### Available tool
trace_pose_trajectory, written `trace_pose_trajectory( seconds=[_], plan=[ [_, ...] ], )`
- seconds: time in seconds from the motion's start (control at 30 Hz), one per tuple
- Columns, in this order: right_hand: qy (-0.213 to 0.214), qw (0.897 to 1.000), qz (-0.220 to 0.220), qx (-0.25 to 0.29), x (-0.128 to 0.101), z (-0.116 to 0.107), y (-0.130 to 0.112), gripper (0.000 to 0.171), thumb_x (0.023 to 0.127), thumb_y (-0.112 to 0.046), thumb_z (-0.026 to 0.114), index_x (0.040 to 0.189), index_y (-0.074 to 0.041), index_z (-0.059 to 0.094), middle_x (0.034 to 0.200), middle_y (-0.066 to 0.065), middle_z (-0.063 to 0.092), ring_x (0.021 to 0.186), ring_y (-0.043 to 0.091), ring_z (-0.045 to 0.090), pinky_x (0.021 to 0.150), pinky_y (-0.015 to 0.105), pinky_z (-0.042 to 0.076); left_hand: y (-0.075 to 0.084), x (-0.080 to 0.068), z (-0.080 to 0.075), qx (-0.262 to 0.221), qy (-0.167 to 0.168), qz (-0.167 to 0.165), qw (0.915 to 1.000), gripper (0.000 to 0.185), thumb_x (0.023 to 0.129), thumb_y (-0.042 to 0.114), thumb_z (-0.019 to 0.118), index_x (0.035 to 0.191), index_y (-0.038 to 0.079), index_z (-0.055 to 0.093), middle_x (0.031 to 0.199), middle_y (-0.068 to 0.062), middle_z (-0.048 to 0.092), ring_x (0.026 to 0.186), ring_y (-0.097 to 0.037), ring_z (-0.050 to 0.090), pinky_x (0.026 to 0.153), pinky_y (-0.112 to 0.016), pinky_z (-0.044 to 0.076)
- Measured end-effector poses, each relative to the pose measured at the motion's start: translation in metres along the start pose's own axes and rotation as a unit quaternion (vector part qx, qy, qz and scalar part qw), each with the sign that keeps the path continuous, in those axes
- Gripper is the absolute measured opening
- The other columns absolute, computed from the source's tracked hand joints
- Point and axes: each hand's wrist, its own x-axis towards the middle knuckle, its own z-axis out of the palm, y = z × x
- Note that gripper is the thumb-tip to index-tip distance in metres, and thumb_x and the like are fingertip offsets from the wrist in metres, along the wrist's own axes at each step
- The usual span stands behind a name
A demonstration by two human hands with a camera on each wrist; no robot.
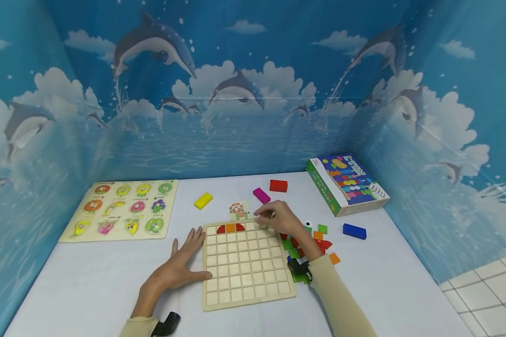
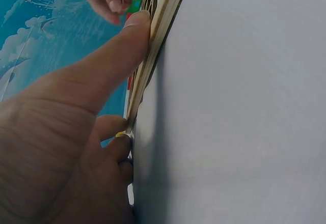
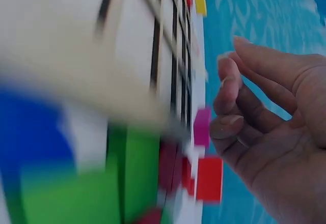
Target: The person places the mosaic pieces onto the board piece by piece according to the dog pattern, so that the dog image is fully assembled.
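A square wooden grid board [image 1: 249,302] lies on the white table. In its top row sit two red curved pieces with an orange square [image 1: 230,228] between them. My left hand [image 1: 179,267] lies along the board's left side, thumb on the rim and the other fingers stretched near the upper left corner. Above the upper right part of the board hovers my right hand [image 1: 280,217], its fingers bent loosely. The right wrist view shows no piece between these fingertips [image 3: 229,89]. Just behind the board is a small picture card [image 1: 239,210].
Loose colored pieces [image 1: 318,235] are heaped right of the board, partly under the right forearm. Yellow [image 1: 203,201], magenta [image 1: 261,195], red [image 1: 278,186] and blue [image 1: 354,231] blocks lie around. A fruit puzzle board [image 1: 120,210] is at left, a game box [image 1: 347,185] at right.
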Motion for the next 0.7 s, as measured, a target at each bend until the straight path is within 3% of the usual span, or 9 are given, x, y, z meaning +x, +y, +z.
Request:
trace_pose_trajectory(
  seconds=[0.17,0.3,0.47,0.7],
  plan=[
    [0.065,0.997,0.051,0.007,-0.009,-0.024,0.021,0.017,0.096,-0.002,0.08,0.112,0.005,0.081,0.09,0.009,0.074,0.082,0.022,0.064,0.07,0.024,0.057,0.001,0.0,0.001,0.004,0.003,0.001,1.0,0.12,0.085,0.039,0.092,0.173,0.007,0.016,0.181,-0.012,0.006,0.167,-0.037,-0.004,0.127,-0.066,-0.022],
    [0.088,0.99,0.107,0.005,-0.011,-0.036,0.032,0.019,0.096,-0.004,0.081,0.114,0.002,0.081,0.095,0.011,0.075,0.088,0.027,0.063,0.074,0.026,0.056,0.002,0.001,0.0,0.004,0.002,-0.003,1.0,0.121,0.085,0.039,0.092,0.173,0.008,0.015,0.181,-0.012,0.005,0.167,-0.037,-0.005,0.127,-0.066,-0.023],
    [0.08,0.985,0.149,-0.013,-0.012,-0.041,0.043,0.019,0.096,-0.006,0.082,0.114,-0.003,0.083,0.095,0.009,0.073,0.088,0.025,0.06,0.076,0.03,0.053,0.002,0.002,-0.002,-0.002,0.002,-0.009,1.0,0.121,0.085,0.038,0.093,0.174,0.009,0.015,0.182,-0.011,0.005,0.168,-0.036,-0.005,0.127,-0.064,-0.024],
    [0.054,0.986,0.153,-0.035,-0.015,-0.041,0.047,0.019,0.092,-0.006,0.086,0.111,-0.004,0.085,0.092,0.007,0.069,0.085,0.024,0.055,0.069,0.028,0.047,0.002,0.002,-0.001,0.003,-0.003,-0.008,1.0,0.122,0.085,0.039,0.092,0.174,0.01,0.014,0.182,-0.01,0.004,0.167,-0.036,-0.005,0.127,-0.064,-0.024]
  ],
)
